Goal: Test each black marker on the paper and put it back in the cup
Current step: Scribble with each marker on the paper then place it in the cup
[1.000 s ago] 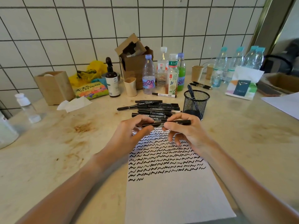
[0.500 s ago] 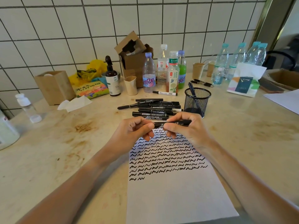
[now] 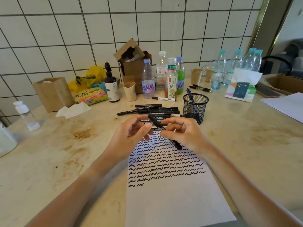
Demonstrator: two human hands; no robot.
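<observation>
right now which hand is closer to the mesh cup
Right. The right hand sits just in front of the mesh cup; the left hand is farther off, on the marker's other side.

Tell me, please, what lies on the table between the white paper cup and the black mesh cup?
In the head view, a white-barrelled marker lies between the white paper cup and the black mesh cup.

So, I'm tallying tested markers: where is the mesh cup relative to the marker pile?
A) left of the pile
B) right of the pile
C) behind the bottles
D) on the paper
B: the mesh cup stands on the table just right of the marker pile, beyond the paper, with one marker in it.
</observation>
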